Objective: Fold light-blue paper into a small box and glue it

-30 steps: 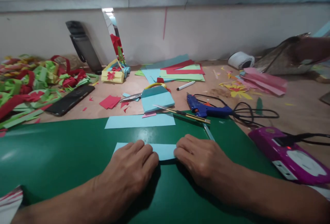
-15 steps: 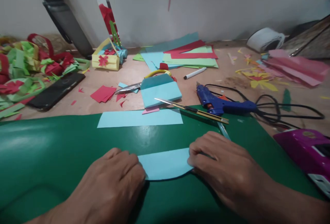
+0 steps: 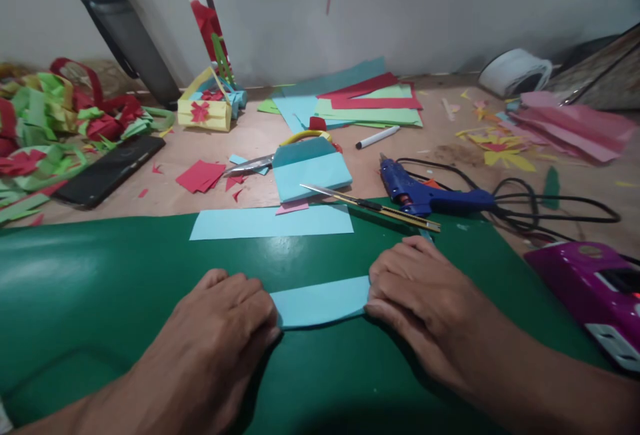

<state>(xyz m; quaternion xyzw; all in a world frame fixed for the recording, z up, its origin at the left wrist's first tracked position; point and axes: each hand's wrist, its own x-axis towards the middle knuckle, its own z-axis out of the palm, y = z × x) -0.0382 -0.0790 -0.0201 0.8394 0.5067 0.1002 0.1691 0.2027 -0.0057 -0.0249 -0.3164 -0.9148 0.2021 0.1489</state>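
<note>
A light blue paper strip [image 3: 323, 303] stretches between my two hands, low over the green mat [image 3: 100, 288]. My left hand [image 3: 220, 335] is closed on its left end, and my right hand [image 3: 425, 301] pinches the right end. Its lower edge looks folded or curled up; the ends are hidden under my fingers. Beyond it, a second light blue paper strip [image 3: 270, 223] lies flat on the mat. Just behind that sit a folded light blue paper piece [image 3: 313, 175] and a gold craft knife [image 3: 380, 209], its blade resting over the paper.
Scissors [image 3: 250, 165], red paper squares [image 3: 201, 176] and a white marker [image 3: 377, 137] lie behind. A blue glue gun [image 3: 435, 198] with black cord and a purple power box [image 3: 590, 288] are right. A phone [image 3: 110, 171] and a yellow paper basket [image 3: 205, 115] are left.
Both hands have moved slightly away from me with the strip. Its near edge has been rolled or folded up, so the strip looks narrower.
</note>
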